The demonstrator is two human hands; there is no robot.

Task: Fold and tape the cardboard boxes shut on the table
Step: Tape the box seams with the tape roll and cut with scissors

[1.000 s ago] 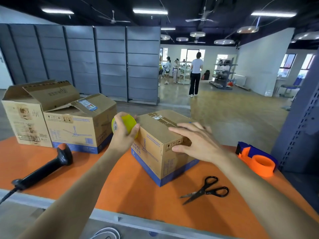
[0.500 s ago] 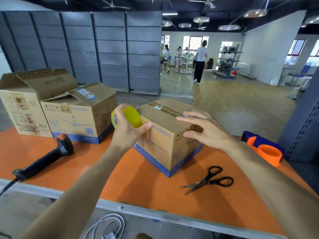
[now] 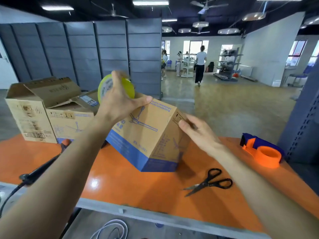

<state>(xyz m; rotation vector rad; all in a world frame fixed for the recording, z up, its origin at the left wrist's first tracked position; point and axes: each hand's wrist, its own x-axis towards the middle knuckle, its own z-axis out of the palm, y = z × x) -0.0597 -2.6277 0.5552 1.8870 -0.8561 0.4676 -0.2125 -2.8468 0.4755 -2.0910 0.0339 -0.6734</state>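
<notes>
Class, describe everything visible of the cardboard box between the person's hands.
The cardboard box is brown card with a blue band round its base and blue fan drawings and print on its sides. It sits corner-on on the orange table, seemingly tipped, top out of sight. The left hand, gripping a yellow tape roll, touches its upper edge; fingers of the right hand touch its right face.

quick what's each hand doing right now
Left hand: grips the yellow tape roll.
Right hand: on the tilted cardboard box at its upper corner; fingertips hidden, grip cannot be told.
</notes>
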